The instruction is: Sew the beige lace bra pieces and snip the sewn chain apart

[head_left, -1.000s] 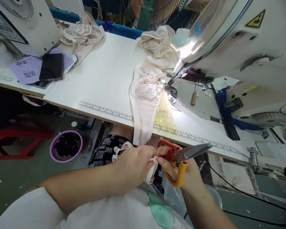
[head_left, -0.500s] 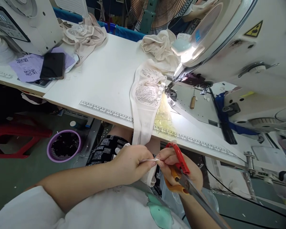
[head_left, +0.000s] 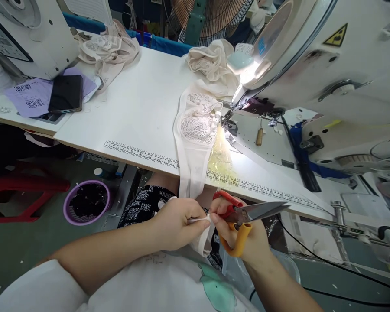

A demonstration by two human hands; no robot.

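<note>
A cream lace bra (head_left: 198,130) hangs over the table's front edge, with one cup lying near the sewing machine's needle area and its band drooping to my lap. My left hand (head_left: 182,223) is closed, pinching a thin white edge of the bra between thumb and finger. Against it, the fingertips of my right hand (head_left: 225,225) pinch the same edge. Hooked in my right hand are scissors (head_left: 258,211) with red and orange handles; their blades point right and look nearly closed.
A lit sewing machine (head_left: 299,73) stands at the right, with a wooden-handled tool (head_left: 259,136) on its bed. Further cream garments (head_left: 211,63) lie behind. At the left are a phone (head_left: 66,93), purple papers (head_left: 27,97), a purple basket (head_left: 87,203) and a red stool (head_left: 26,190).
The scissors in my right hand have swung up, from blades pointing down toward me to pointing right. Both hands stay close together on the bra's edge.
</note>
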